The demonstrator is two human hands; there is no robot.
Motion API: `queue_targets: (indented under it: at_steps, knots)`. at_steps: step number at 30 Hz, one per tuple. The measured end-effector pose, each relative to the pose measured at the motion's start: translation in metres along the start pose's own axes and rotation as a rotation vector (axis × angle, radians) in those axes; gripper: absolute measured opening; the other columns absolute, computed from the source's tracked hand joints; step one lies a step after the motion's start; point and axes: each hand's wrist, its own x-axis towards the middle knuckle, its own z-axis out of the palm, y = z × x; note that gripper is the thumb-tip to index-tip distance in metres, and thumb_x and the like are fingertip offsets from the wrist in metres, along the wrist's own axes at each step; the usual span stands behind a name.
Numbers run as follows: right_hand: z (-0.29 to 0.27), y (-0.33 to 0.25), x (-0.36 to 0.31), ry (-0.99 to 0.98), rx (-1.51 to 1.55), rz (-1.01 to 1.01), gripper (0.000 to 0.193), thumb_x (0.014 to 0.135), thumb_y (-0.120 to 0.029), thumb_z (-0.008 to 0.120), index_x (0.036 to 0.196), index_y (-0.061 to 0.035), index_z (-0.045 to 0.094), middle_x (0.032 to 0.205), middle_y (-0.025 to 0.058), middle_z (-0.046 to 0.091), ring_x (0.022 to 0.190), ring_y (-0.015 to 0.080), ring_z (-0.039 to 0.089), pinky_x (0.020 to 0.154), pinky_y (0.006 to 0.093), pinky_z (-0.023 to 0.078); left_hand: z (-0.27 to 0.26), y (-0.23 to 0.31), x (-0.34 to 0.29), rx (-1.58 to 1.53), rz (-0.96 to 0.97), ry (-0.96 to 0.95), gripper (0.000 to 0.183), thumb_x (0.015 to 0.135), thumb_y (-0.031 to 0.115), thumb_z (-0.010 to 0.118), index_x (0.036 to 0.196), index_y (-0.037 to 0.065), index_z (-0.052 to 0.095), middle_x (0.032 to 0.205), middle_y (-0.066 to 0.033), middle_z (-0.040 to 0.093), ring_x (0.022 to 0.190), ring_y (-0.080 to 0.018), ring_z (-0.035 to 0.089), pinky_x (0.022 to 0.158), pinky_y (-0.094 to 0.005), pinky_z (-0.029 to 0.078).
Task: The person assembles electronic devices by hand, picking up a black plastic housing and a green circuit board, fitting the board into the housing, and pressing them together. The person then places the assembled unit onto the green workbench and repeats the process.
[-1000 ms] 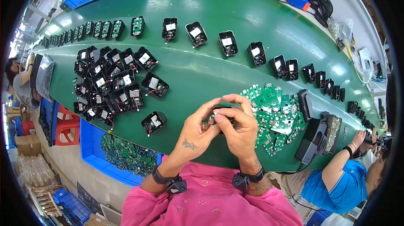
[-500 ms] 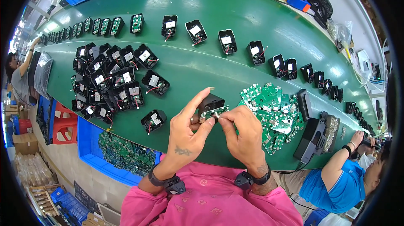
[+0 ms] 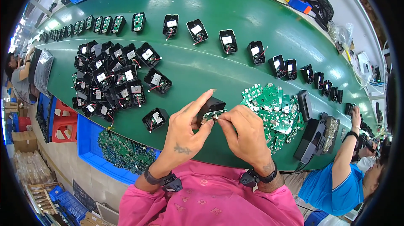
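Left hand (image 3: 185, 131) grips a black housing (image 3: 211, 106) above the green table (image 3: 210, 68); right hand (image 3: 244, 131) pinches a small green circuit board (image 3: 209, 117) against it. Loose boards (image 3: 273, 108) lie just right, open housings (image 3: 113, 78) left.

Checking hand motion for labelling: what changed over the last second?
Both hands lifted apart slightly: the left hand now holds the black housing with its forefinger raised, and the right hand pinches a small green board at its opening. The housings on the green belt stayed put.
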Motion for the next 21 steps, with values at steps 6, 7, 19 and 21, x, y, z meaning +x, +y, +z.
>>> queue_targets:
  at_steps: [6,7,19,21]
  knots:
    - [-0.001,-0.005,0.002,-0.042,-0.163,-0.043,0.012,0.079,0.002,0.070,0.087,0.0003,0.062,0.075,0.0120,0.057,0.067,0.0310,0.058,0.060,0.0402,0.046,0.000,0.002,0.000,0.335,0.102,0.031,0.057,0.082,-0.011,0.061,0.137,0.005,0.055,0.111,-0.0101,0.066,0.092,-0.0109,0.067,0.075,-0.0249,0.057]
    - [-0.001,-0.005,0.003,-0.061,-0.183,-0.045,0.011,0.080,0.001,0.070,0.087,0.0001,0.062,0.074,0.0119,0.056,0.067,0.0310,0.057,0.060,0.0404,0.047,0.000,0.001,0.000,0.335,0.102,0.031,0.057,0.082,-0.011,0.061,0.137,0.005,0.055,0.111,-0.0101,0.066,0.092,-0.0109,0.067,0.075,-0.0249,0.057]
    - [-0.009,-0.004,0.002,-0.118,0.179,0.179,0.008,0.088,-0.003,0.067,0.087,0.0021,0.062,0.076,0.0099,0.060,0.064,0.0238,0.059,0.057,0.0335,0.045,0.007,0.004,-0.004,0.204,0.163,0.134,0.059,0.080,-0.011,0.063,0.137,0.004,0.056,0.111,-0.0108,0.068,0.087,-0.0136,0.071,0.071,-0.0253,0.059]
    - [-0.011,-0.002,0.002,-0.118,0.173,0.142,0.007,0.087,-0.002,0.067,0.086,0.0022,0.062,0.075,0.0095,0.059,0.063,0.0229,0.059,0.056,0.0329,0.045,0.007,0.004,-0.005,0.176,0.152,0.120,0.059,0.080,-0.010,0.063,0.137,0.004,0.055,0.111,-0.0118,0.068,0.090,-0.0144,0.071,0.072,-0.0253,0.059]
